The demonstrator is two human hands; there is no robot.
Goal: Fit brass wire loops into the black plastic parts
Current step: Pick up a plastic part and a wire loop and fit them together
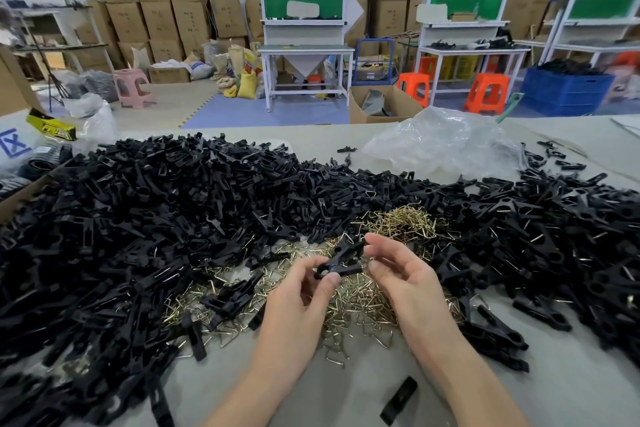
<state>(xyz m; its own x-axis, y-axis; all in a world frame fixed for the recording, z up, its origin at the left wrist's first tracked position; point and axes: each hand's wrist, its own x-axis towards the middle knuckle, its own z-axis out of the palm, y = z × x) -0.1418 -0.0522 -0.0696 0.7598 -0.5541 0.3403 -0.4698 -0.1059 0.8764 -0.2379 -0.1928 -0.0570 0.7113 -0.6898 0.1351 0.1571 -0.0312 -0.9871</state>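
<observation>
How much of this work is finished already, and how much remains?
Done, it seems: the right pile shows wire glinting in its black parts. In hand: the left hand and right hand hold one black part. Left: the big left pile and many loose brass loops.

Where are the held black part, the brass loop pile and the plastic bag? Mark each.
held black part [342,257]: head view, its middle
brass loop pile [362,302]: head view, near its centre
plastic bag [443,146]: head view, crumpled middle
</observation>
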